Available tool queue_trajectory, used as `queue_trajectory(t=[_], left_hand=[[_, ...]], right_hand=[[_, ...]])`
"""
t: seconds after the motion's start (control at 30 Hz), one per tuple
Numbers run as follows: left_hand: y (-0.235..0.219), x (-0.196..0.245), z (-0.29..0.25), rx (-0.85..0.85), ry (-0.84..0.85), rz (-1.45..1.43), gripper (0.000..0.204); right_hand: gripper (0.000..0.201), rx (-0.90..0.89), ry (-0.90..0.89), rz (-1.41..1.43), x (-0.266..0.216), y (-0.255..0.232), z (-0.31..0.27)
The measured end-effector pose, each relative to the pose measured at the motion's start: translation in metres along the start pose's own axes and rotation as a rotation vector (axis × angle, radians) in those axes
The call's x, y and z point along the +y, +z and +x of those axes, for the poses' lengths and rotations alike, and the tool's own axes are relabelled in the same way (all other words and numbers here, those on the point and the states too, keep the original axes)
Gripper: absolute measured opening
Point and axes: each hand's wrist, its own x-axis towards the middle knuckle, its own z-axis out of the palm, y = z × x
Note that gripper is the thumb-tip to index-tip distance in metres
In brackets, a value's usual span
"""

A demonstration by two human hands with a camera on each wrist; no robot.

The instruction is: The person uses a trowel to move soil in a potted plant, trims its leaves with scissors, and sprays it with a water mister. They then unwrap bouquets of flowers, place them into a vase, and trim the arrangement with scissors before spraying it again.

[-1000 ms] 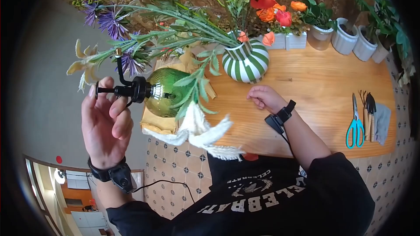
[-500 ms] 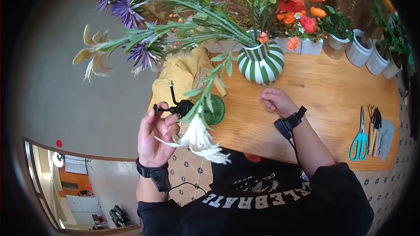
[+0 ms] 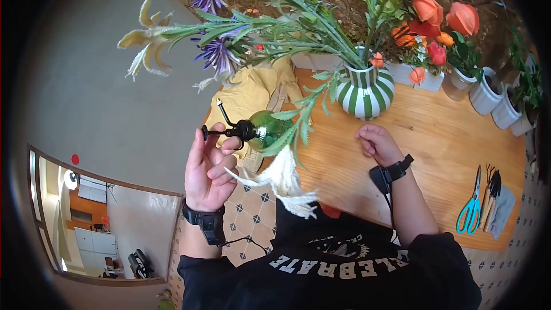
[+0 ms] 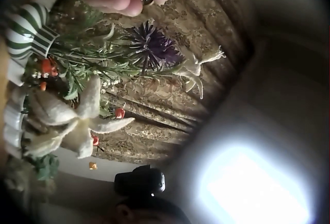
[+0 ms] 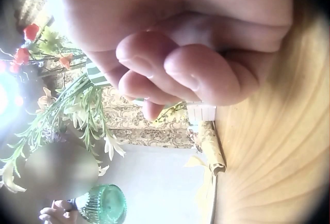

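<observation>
In the head view my left hand (image 3: 209, 175) holds a green glass spray bottle (image 3: 268, 130) by its black pump, the bottle tilted on its side. The thumb is near the plunger's end, and the bent nozzle points up. A white flower (image 3: 281, 181) hangs in front of the hand and bottle. My right hand (image 3: 379, 140) rests on the wooden table with loosely curled fingers and nothing in them; the right wrist view shows these fingers (image 5: 211, 74) near the tabletop. A green-and-white striped vase (image 3: 365, 93) holds long-stemmed flowers leaning left over the bottle.
Scissors with teal handles (image 3: 469, 212), small garden tools (image 3: 489, 198) and a grey cloth (image 3: 503, 209) lie at the table's right. Potted plants (image 3: 487, 93) line the back right. Yellow wrapping (image 3: 244, 95) lies at the left end, under purple flowers (image 3: 221, 51).
The head view has turned, so the table and vase sit farther right. My left hand, still holding the bottle, came nearer the vase, then moved slightly away. My right hand has stayed on the table.
</observation>
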Motion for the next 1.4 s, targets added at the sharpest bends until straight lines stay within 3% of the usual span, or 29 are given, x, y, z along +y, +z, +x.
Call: queue_trajectory(t=[0.17,0.33,0.43,0.57,0.7,0.87,1.0,1.17,1.3,1.4], left_hand=[[0.021,0.013,-0.001,0.034,0.065,0.154,0.047],[0.048,0.034,0.000,0.098,0.130,0.397,0.019],[0.054,0.038,0.009,0.165,0.186,0.608,0.017],[0.062,0.051,0.010,0.104,0.168,0.559,0.033],[0.077,0.058,0.001,0.083,0.160,0.571,0.031],[0.083,0.054,-0.003,0.193,0.231,0.603,0.021],[0.085,0.060,-0.003,0.121,0.211,0.649,0.029],[0.109,0.072,-0.010,0.020,0.229,0.677,0.039],[0.143,0.071,-0.009,0.101,0.323,0.734,0.036],[0.157,0.072,-0.005,0.086,0.296,0.805,0.030]], right_hand=[[0.015,-0.023,-0.016,0.007,0.001,-0.001,0.001],[0.014,-0.035,-0.009,0.007,-0.001,0.000,0.000],[0.014,-0.032,-0.013,0.003,-0.002,0.001,-0.001],[0.014,-0.039,-0.060,0.007,-0.003,0.002,-0.002],[0.013,-0.018,-0.118,0.054,-0.005,0.003,-0.002],[0.013,-0.024,-0.179,0.132,-0.005,0.002,-0.002],[0.014,-0.026,-0.195,0.134,-0.006,0.001,-0.002],[0.014,-0.016,-0.200,0.131,-0.004,0.000,-0.001],[0.014,-0.016,-0.203,0.132,-0.003,0.000,0.000],[0.013,-0.026,-0.206,0.131,-0.003,0.001,0.000]])
